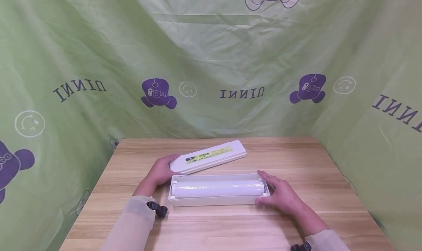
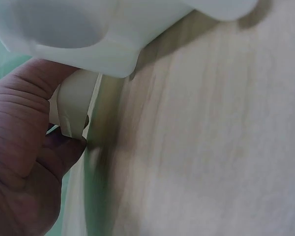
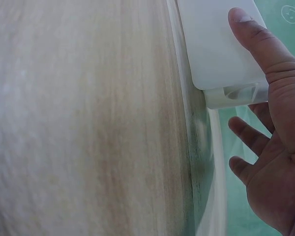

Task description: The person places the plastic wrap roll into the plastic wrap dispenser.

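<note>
I see left hand (image 1: pixel 163 170) gripping lid (image 1: pixel 211 157), right hand (image 1: pixel 281 195) gripping box (image 1: pixel 214 201); swinging lid near too low might knock roll (image 1: pixel 217 188).

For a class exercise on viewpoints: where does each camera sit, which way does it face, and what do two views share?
Head: on the head, facing forward and down at the long, open white box and the white, yellow-labelled lid; left hand, right hand and pale sleeves show.
Left wrist: worn there, facing the lid's end held by the left hand; that hand shows.
Right wrist: worn there, facing the box's end; the right hand shows, thumb on the box.
Head and right wrist share the right hand at the box's end.
</note>
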The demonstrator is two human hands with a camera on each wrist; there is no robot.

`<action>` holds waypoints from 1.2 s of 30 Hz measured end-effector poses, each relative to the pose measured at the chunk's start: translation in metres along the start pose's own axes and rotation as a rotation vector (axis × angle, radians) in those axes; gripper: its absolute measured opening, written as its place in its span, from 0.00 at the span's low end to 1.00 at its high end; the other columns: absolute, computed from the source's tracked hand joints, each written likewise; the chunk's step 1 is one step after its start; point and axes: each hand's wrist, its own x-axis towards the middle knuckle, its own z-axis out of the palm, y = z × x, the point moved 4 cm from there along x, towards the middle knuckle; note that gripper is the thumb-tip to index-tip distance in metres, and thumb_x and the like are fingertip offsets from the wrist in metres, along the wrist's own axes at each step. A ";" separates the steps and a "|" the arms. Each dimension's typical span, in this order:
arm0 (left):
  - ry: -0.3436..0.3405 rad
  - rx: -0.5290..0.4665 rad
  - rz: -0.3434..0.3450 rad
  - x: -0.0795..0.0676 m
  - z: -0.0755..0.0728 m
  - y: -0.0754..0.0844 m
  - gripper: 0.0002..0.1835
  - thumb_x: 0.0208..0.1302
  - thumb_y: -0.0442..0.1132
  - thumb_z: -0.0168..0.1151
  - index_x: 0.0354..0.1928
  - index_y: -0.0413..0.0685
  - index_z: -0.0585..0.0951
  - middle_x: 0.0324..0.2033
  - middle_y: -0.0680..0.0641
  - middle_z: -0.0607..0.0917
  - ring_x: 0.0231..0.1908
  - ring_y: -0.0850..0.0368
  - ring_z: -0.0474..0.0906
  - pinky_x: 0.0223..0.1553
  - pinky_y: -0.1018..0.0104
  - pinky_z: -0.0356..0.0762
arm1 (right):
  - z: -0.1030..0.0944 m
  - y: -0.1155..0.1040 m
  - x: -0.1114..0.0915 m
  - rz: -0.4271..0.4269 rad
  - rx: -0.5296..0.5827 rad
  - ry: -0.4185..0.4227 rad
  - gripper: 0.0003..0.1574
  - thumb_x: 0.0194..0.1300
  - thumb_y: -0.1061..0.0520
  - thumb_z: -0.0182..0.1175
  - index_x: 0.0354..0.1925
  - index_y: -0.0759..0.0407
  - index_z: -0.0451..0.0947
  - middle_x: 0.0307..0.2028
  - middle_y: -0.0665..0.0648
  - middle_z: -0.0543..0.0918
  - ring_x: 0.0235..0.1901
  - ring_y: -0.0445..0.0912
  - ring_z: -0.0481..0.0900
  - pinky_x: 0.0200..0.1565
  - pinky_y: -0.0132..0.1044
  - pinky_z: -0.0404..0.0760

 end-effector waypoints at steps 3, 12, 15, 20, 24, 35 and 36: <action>0.012 -0.001 0.008 -0.001 -0.003 0.000 0.51 0.41 0.55 0.87 0.69 0.45 0.78 0.65 0.41 0.81 0.65 0.40 0.76 0.69 0.44 0.70 | 0.000 0.000 0.000 0.001 -0.003 0.001 0.72 0.39 0.31 0.83 0.77 0.52 0.67 0.73 0.58 0.70 0.71 0.62 0.69 0.72 0.58 0.65; 0.043 -0.020 0.002 -0.005 -0.009 -0.002 0.50 0.42 0.54 0.87 0.68 0.44 0.79 0.63 0.40 0.82 0.63 0.40 0.77 0.67 0.42 0.72 | 0.000 0.000 0.000 0.007 0.015 -0.001 0.71 0.39 0.33 0.84 0.77 0.52 0.67 0.73 0.58 0.70 0.71 0.62 0.68 0.72 0.58 0.65; 0.051 -0.015 -0.005 -0.006 -0.010 -0.002 0.50 0.40 0.53 0.88 0.69 0.45 0.79 0.64 0.40 0.81 0.64 0.39 0.76 0.68 0.43 0.71 | 0.000 0.000 -0.001 0.005 0.008 -0.001 0.71 0.39 0.33 0.84 0.77 0.51 0.66 0.73 0.58 0.70 0.71 0.63 0.68 0.72 0.59 0.65; 0.057 -0.024 -0.004 -0.007 -0.013 -0.001 0.51 0.38 0.53 0.89 0.69 0.47 0.79 0.64 0.41 0.81 0.64 0.40 0.76 0.68 0.42 0.71 | -0.001 0.000 -0.002 -0.005 -0.008 0.003 0.71 0.40 0.32 0.83 0.77 0.52 0.67 0.73 0.59 0.71 0.71 0.63 0.69 0.71 0.60 0.66; 0.067 -0.034 -0.009 -0.008 -0.016 0.000 0.51 0.37 0.53 0.89 0.68 0.48 0.80 0.64 0.42 0.82 0.62 0.41 0.78 0.67 0.43 0.72 | -0.002 -0.001 -0.003 -0.018 -0.017 0.007 0.70 0.41 0.32 0.83 0.77 0.52 0.66 0.73 0.60 0.71 0.71 0.64 0.69 0.72 0.61 0.65; 0.074 -0.059 -0.029 -0.014 -0.025 -0.001 0.53 0.35 0.53 0.89 0.69 0.49 0.78 0.65 0.42 0.81 0.63 0.40 0.77 0.68 0.41 0.70 | -0.002 -0.004 -0.002 -0.014 0.015 -0.016 0.72 0.43 0.33 0.82 0.79 0.55 0.62 0.76 0.61 0.66 0.73 0.64 0.65 0.73 0.61 0.62; 0.076 -0.064 -0.029 -0.014 -0.026 0.000 0.53 0.34 0.53 0.89 0.69 0.49 0.78 0.64 0.42 0.81 0.62 0.40 0.77 0.68 0.41 0.70 | -0.002 -0.005 -0.001 -0.021 0.015 -0.018 0.72 0.44 0.33 0.82 0.79 0.56 0.62 0.76 0.62 0.66 0.73 0.64 0.65 0.73 0.61 0.62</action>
